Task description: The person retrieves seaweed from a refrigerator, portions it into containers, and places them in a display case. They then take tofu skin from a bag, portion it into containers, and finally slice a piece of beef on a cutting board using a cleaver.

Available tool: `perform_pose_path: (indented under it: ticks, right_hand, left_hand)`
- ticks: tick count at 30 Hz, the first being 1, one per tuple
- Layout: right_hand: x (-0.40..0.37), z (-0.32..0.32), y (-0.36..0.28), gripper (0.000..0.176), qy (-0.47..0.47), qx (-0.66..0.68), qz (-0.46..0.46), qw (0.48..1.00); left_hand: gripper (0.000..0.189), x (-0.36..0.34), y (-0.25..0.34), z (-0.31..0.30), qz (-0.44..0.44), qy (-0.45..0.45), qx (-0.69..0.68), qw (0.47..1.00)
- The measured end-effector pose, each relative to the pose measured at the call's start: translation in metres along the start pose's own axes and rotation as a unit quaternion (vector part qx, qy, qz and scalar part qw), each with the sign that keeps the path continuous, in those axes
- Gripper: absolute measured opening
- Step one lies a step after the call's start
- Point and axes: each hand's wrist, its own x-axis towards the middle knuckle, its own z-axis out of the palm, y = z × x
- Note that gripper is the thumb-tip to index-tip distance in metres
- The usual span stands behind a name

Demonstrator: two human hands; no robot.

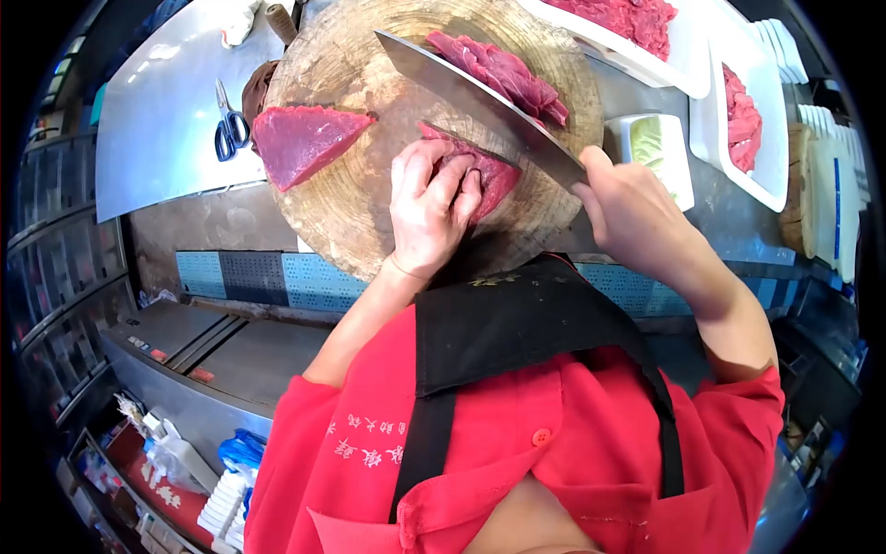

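My right hand (632, 203) is wrapped round the handle of a large cleaver (489, 111), whose long blade slants up and left across the round wooden chopping block (341, 212). Under the curled fingers of my left hand (429, 203) a piece of red meat (498, 185) is pressed to the block, just on the near side of the blade. Beyond the blade lies a pile of sliced meat (503, 74). A larger chunk of raw meat (305, 143) rests at the block's left edge, apart from both hands.
Blue-handled scissors (231, 129) lie on the metal surface (157, 120) to the left. At the right stand a white tray (697, 74) of cut meat, another white tray (775, 189) with meat, and a small white container (685, 180) holding a pale green leaf.
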Motion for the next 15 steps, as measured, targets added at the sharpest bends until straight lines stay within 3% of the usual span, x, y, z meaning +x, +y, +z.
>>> perform_pose_path:
  ticks: [6, 8, 10, 12, 15]
  right_hand:
    - [-0.045, -0.017, -0.009, 0.015, -0.032, -0.018, -0.032, 0.999]
    - [-0.051, -0.019, -0.009, 0.017, -0.098, -0.048, 0.007, 0.994]
    - [-0.03, -0.01, -0.008, 0.018, -0.108, -0.044, 0.019, 0.993]
    - [0.008, 0.009, -0.013, 0.017, -0.052, -0.026, -0.036, 0.998]
    - [0.043, 0.016, -0.03, 0.014, -0.052, -0.03, -0.011, 0.998]
  left_hand:
    - [0.024, 0.003, -0.002, 0.004, 0.014, -0.009, 0.018, 1.0]
    - [0.024, 0.004, -0.004, 0.005, 0.007, -0.012, 0.013, 1.0]
    - [0.024, 0.006, -0.005, 0.006, 0.002, -0.019, 0.006, 1.0]
    - [0.025, 0.005, -0.005, 0.004, -0.014, -0.042, -0.005, 0.999]
    - [0.025, 0.005, -0.005, 0.004, -0.002, -0.021, 0.01, 1.0]
